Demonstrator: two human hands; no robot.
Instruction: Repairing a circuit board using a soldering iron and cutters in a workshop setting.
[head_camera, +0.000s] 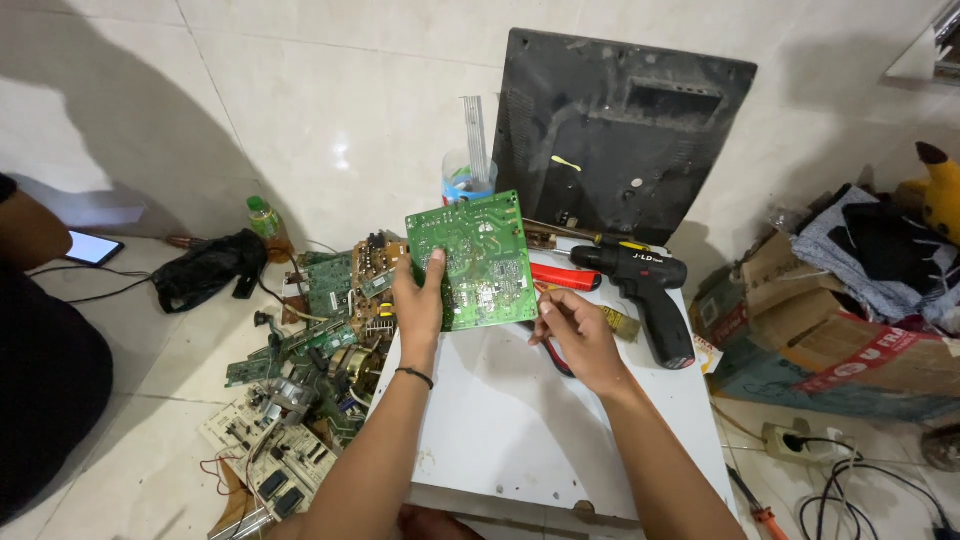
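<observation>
Green circuit board (472, 258) gripped upright in left hand (418, 305); right hand (578, 330) curled loosely just beside it

Lit phone screen (95, 248) far left; cardboard boxes (800, 330) (perhaps torn) right.

A small white bench (520, 420), scuffed and speckled, stands on a pale tiled floor (130, 340). At its far right corner lies a black cordless drill (645, 290) with a red-handled screwdriver (565, 277) beside it toward the far edge, and a black monitor back cover (620, 130) leans upright at that far edge. On the floor off the bench's left edge spreads a heap of green and beige circuit boards (300, 380), with a black cloth (205, 268) and a green-capped bottle (266, 225) farther left.
</observation>
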